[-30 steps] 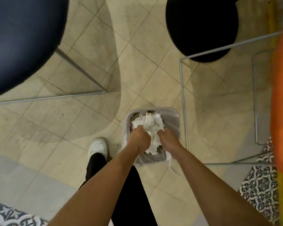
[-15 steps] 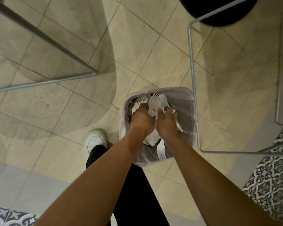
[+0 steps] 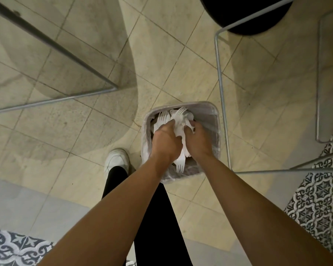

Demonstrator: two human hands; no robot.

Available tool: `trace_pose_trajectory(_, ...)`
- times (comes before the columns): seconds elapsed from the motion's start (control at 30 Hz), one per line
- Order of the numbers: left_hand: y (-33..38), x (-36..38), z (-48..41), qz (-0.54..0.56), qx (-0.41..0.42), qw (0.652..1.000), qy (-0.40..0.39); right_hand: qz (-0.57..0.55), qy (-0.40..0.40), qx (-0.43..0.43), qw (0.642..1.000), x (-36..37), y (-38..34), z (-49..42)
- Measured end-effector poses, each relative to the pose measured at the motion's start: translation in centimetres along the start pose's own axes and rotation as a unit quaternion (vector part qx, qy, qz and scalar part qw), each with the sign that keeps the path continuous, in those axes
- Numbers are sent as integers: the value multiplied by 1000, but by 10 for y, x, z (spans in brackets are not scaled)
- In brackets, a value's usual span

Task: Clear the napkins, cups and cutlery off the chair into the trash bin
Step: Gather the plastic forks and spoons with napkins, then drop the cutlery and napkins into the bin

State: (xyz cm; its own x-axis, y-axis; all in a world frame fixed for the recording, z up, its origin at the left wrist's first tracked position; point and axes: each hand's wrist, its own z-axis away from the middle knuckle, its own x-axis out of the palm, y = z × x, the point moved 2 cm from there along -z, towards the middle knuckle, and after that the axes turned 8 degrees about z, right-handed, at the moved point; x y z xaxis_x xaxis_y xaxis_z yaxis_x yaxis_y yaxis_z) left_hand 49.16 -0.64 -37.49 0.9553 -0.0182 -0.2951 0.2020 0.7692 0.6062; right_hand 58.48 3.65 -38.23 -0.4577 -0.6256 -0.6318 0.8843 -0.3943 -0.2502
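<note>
Both hands (image 3: 181,140) clutching white forks (image 3: 178,120) over trash bin (image 3: 210,116), tines pointing opposite ways

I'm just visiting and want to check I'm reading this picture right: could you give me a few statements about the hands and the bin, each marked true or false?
1. Both hands, the left hand and the right hand, are over the trash bin. True.
2. The hands are empty. False: they clutch a bundle of white napkins and plastic forks.
3. One fork hangs tines down below the hands. True.
4. The bin has no liner. False: a clear bag lines it.
5. The bin stands on a table. False: it stands on the tiled floor.
</note>
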Motion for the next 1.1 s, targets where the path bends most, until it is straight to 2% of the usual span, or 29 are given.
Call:
trace_pose_trajectory(0.1,8,-11,16,-5,12,1000,4,7,5,-20,1000,-13,-7,16)
trace_pose_trajectory(0.3,28,-40,48,64,16,997,32,71,6,-78,994,-40,-22,49)
trace_pose_trajectory(0.57,59,-93,100,73,68,991,87,52,19,-127,990,-79,-66,95)
trace_pose_trajectory(0.87,96,-173,147,86,125,975,163,42,8,-209,977,-103,-151,141)
trace_pose_trajectory(1.1,109,-254,164,124,149,954,228,76,13,-275,958,-99,-232,178)
